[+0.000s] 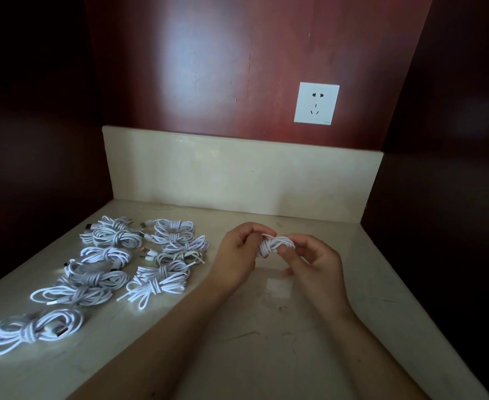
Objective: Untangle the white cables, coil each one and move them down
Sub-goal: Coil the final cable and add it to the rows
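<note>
A small white cable bundle (275, 245), wound tight round its middle, hangs above the stone counter (266, 327) between both my hands. My left hand (237, 252) pinches its left end with curled fingers. My right hand (315, 264) holds its right side, thumb pressed on the wraps. Part of the bundle is hidden inside my fingers. Several coiled white cables (107, 269) lie on the left half of the counter in two rough rows, the nearest one (35, 330) at the front left edge.
A pale stone backsplash (237, 171) runs along the back of the counter. Above it is a red-brown wall panel with a white power socket (316, 103). Dark cabinet walls close in on the left and right.
</note>
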Action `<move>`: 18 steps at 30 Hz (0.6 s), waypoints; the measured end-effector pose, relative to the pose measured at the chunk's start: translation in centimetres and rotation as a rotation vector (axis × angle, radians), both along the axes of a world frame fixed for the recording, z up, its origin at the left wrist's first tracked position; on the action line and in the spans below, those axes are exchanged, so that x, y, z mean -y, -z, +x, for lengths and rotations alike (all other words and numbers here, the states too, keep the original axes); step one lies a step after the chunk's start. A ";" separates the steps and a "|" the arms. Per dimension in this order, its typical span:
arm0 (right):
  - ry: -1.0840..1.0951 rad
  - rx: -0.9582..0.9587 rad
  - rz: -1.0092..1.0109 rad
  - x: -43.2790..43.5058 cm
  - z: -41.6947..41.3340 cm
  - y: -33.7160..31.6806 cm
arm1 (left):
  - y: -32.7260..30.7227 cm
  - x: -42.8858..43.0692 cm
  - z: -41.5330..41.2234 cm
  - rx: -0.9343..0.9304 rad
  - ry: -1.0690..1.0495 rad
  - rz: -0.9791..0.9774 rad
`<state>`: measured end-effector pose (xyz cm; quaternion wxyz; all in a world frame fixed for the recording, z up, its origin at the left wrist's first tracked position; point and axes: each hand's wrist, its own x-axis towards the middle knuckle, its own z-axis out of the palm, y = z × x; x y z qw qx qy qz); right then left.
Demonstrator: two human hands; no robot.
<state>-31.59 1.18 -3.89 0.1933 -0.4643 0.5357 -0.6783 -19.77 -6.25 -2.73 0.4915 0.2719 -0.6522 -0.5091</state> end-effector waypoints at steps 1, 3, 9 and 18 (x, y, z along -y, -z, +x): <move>-0.015 0.013 -0.001 0.0 0.0 -0.1 | -0.1 -0.1 0.0 -0.009 0.018 0.010; -0.052 0.052 0.006 -0.1 0.0 -0.3 | -0.2 -0.2 -0.1 -0.010 0.030 0.028; -0.160 0.159 0.012 -0.1 0.0 -0.4 | 0.2 0.4 -0.3 0.005 -0.020 0.011; -0.161 0.045 -0.003 0.0 0.0 -0.1 | -0.1 0.4 0.1 0.020 -0.070 0.094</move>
